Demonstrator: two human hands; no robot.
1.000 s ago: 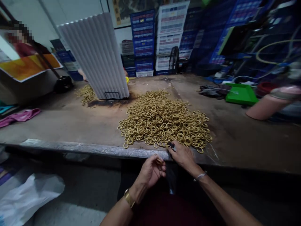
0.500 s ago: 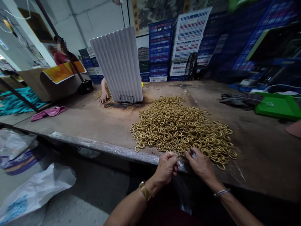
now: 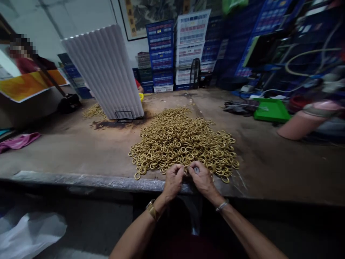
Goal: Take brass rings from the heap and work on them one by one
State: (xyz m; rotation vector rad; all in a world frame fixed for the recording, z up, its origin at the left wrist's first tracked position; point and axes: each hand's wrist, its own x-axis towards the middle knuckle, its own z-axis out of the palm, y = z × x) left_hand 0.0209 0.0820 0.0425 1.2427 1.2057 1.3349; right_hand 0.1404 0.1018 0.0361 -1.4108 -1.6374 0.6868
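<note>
While the left hand (image 3: 173,182) has its thumb and forefinger pressed together, the right hand (image 3: 202,181) is bent around a small grey piece (image 3: 196,169), and their fingertips almost meet above the near edge of the table (image 3: 275,162). Whether a ring sits in the left pinch is too small to make out. A watch (image 3: 153,210) circles the left wrist, a bracelet (image 3: 222,205) the right.

Straight beyond both hands lie the gold-coloured rings (image 3: 180,140), in a heap whose near rim is just beside the fingertips. It looks widest from left to right, spreading past each hand, and narrows as it runs away; foreshortening leaves its true long axis uncertain. Neither hand is plainly nearer to it.

Farther off, left of the heap, a ridged sheet (image 3: 102,72) leans in a wire stand (image 3: 124,114), with a smaller pile (image 3: 94,110) beside it and a red sleeve (image 3: 138,85) partly behind. A green tray (image 3: 272,110) and a pink bottle (image 3: 299,122) stand at the right. Crates (image 3: 161,54) rise behind the table.
</note>
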